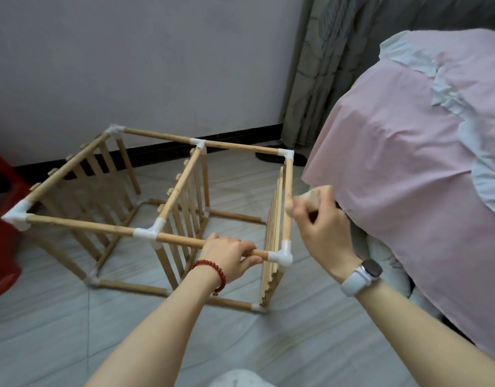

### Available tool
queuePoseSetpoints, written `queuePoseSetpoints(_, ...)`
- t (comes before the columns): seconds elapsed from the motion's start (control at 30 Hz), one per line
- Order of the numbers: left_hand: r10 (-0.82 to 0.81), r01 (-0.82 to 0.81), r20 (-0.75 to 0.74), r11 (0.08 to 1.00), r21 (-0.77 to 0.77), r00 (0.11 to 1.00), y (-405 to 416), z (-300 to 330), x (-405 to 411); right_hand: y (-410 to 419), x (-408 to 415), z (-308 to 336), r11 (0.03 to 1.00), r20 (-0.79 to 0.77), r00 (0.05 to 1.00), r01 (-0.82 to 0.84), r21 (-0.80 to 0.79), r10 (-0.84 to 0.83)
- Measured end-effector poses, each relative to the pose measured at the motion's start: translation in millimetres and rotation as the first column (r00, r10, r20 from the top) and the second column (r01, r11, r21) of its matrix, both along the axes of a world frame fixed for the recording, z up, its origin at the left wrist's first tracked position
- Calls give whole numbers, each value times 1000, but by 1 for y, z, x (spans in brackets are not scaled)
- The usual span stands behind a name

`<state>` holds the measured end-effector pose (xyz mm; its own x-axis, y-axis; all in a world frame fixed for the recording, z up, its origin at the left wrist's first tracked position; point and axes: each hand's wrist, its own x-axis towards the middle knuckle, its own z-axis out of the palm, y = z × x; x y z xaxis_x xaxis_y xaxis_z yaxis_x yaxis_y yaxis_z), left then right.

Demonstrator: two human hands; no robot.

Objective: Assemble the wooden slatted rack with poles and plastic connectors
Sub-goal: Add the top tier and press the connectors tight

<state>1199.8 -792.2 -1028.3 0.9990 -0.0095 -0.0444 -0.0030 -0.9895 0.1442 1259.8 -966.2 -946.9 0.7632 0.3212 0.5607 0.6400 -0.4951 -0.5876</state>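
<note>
Left hand (232,254) curled round the near top pole (185,241) of the rack (157,208), knuckles up, thumb underneath, gripping just left of the near right corner connector (281,255). Right hand (321,219) raised beside the right top pole (288,196), fingers bent around a small pale object (310,198) that is blurred; cannot tell what it is, possibly a cap or connector piece. Whether it touches the pole cannot be told either. Rack stands on the floor (268,344) directly ahead of both hands, frame already boxed: top rectangle of poles joined by white plastic connectors, with three slatted panels hanging upright between top and bottom rails. Long axis of the gripped pole runs left to right across the body; the right top pole runs away from the hands toward the far right corner connector (286,155). Right hand is the nearer one to that pole, left hand acting as the steadying hold. Judgement: work in hand is a fitting or press along the right side, late in the assembly. Room: bed with pink sheet (408,152) crowds close on the right hand's outer side, little swing room there. Open floor near the body and to the left; a red stool (0,233) sits well left of the left hand, wall (129,65) beyond the rack.
</note>
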Motion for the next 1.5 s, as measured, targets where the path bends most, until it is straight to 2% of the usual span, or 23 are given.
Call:
queuePoseSetpoints(0.03, -2, 2, 4, 1000, 4, 1000, 0, -1, 0, 0, -1, 1, 995, 44, 999, -2, 98, -2)
queuePoseSetpoints(0.07, 3, -3, 3, 1000, 1, 1000, 0, -2, 0, 0, -6, -6, 998, 46, 999, 3, 59, -6)
queuePoseSetpoints(0.1, 14, -14, -8, 1000, -7, 1000, -1, -2, 0, -1, -14, -18, 989, -15, 1000, 16, -144, -18)
queuePoseSetpoints(0.13, 19, -20, -23, 1000, -17, 1000, -1, -1, 0, -2, -22, -31, 919, -113, 993, -13, -394, -35)
queuePoseSetpoints(0.17, 20, -22, -32, 999, -33, 999, -2, 1, 1, -5, -25, -43, 841, -195, 979, -55, -538, -61)
queuePoseSetpoints(0.2, 21, -23, -37, 998, -62, 999, -2, 2, 0, -7, -23, -50, 828, -224, 972, -74, -556, -64)
queuePoseSetpoints(0.3, 54, -42, 68, 984, -176, 996, 9, 7, -10, 1, -11, -46, 862, -265, 964, -157, -482, 28)
queuePoseSetpoints(0.37, 96, -54, 249, 984, -170, 964, 30, 9, -25, 8, -11, -44, 896, -320, 943, -221, -386, 94)
queuePoseSetpoints(0.43, 183, -147, 306, 980, -136, 934, 62, 10, -42, 13, -16, -48, 918, -415, 899, -276, -283, 142)
queuePoseSetpoints(0.47, 248, -229, 261, 968, -103, 933, 85, 9, -53, 20, -20, -52, 928, -458, 872, -298, -224, 170)
queuePoseSetpoints(0.57, 442, -442, -32, 897, 18, 896, 146, 2, -78, 40, -26, -65, 938, -539, 822, -310, -155, 183)
queuePoseSetpoints(0.63, 485, -479, -78, 874, 76, 871, 168, 1, -85, 55, -30, -69, 928, -564, 798, -346, -141, 212)
queuePoseSetpoints(0.77, 423, -419, 28, 882, 217, 906, 166, 5, -81, 70, -28, -65, 905, -542, 808, -383, -184, 232)
queuePoseSetpoints(0.83, 370, -372, 57, 899, 229, 927, 156, 6, -84, 68, -26, -62, 908, -529, 820, -368, -199, 216)
queuePoseSetpoints(1.0, 219, -225, 55, 962, 157, 974, 108, 4, -93, 63, -27, -50, 902, -509, 824, -389, -186, 250)
queuePoseSetpoints(1.13, 143, -144, 13, 989, 35, 990, 65, 1, -91, 62, -32, -47, 872, -468, 857, -384, -304, 214)
queuePoseSetpoints(1.2, 143, -143, -18, 990, 12, 990, 53, 1, -88, 61, -35, -45, 861, -500, 849, -374, -344, 169)
queuePoseSetpoints(1.33, 166, -166, -63, 986, 0, 984, 42, -4, -83, 55, -31, -32, 926, -491, 860, -287, -245, 137)
queuePoseSetpoints(1.5, 149, -151, -83, 988, -23, 985, 33, -7, -78, 51, -43, -49, 861, -411, 905, -292, -417, 108)
